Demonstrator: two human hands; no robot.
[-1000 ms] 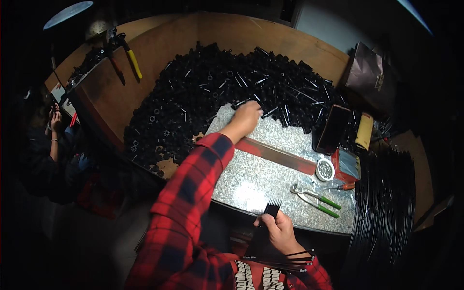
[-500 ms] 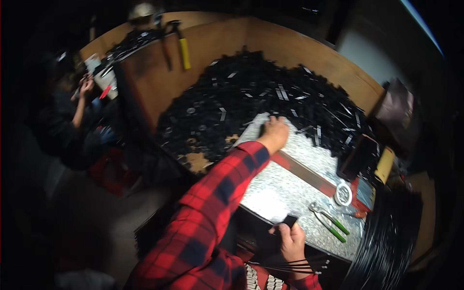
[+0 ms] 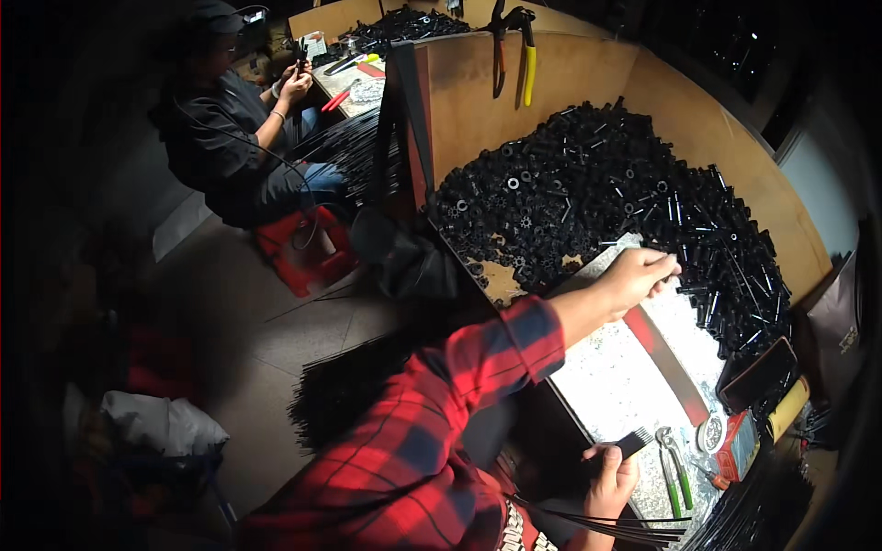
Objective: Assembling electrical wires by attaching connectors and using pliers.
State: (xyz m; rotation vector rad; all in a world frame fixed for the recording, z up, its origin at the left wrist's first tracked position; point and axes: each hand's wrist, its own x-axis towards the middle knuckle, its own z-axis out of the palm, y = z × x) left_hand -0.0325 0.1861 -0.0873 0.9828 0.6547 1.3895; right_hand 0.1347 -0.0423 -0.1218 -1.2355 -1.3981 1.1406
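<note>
Speckled tabletop (image 3: 597, 381) underlies left hand (image 3: 640, 275) (right hand (image 3: 613, 483) grips black toothed piece (image 3: 634, 444)).

Light floods the counter (image 3: 597, 386), its glare washing the speckled top nearly white, while the heap of black parts (image 3: 593, 174) catches small glints. The floor (image 3: 322, 323) is dimmer, the corners black. Fisheye distortion bows the wooden wall (image 3: 588, 69); the pale bundle (image 3: 165, 422), lower left, seems soft-focused.
</note>
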